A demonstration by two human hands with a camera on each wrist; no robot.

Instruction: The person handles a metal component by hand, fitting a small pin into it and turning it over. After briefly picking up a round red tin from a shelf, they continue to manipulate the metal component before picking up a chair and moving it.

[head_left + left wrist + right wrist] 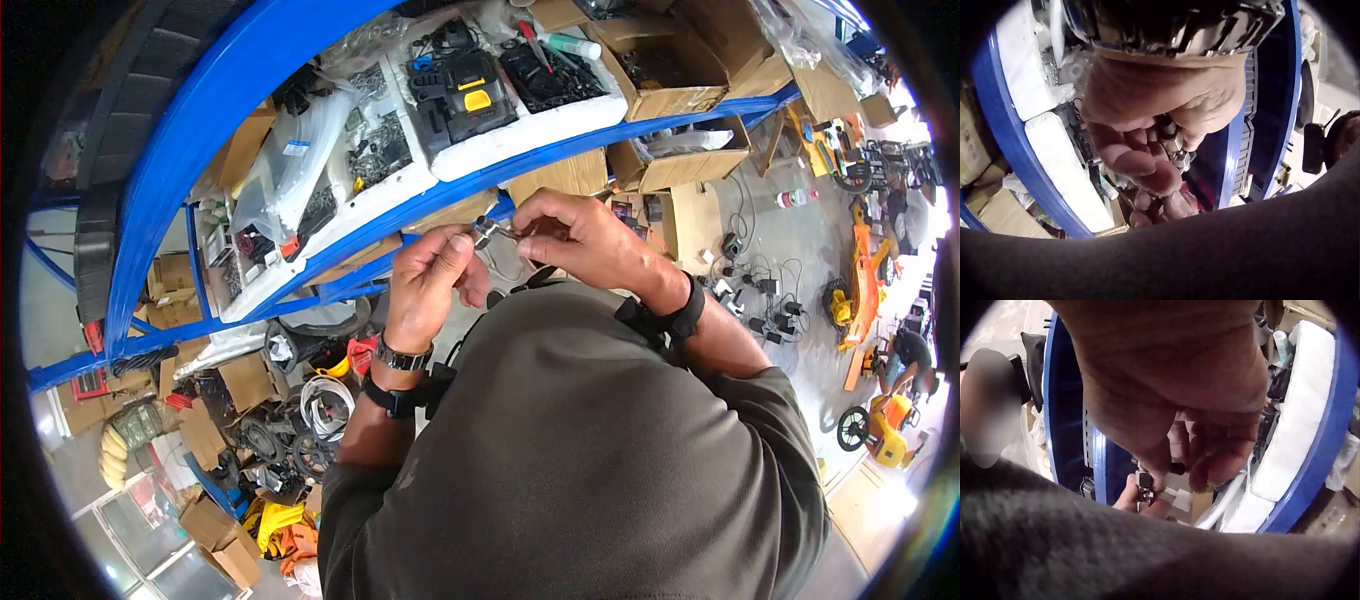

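A small metal fitting [485, 232] with nut-like, angular sections is held up in front of the chest. My left hand [430, 278] pinches it between thumb and fingers. From the other side my right hand [585, 240] has thumb and forefinger curled together at the fitting's end. In the left wrist view, the fitting [1175, 149] shows a dark round end and bright faces beside the left fingers. Seen from the right wrist, the shiny fitting [1144, 480] stands out of the left fingertips, while a small dark piece [1177, 469] shows by the right fingers.
A blue shelf rack [400, 205] runs just beyond the hands. White foam trays [520, 122] on it carry a black tool case [465, 95] and loose small parts. Cardboard boxes [685, 100] stand to the right. Cables and adapters [770, 300] lie on the floor.
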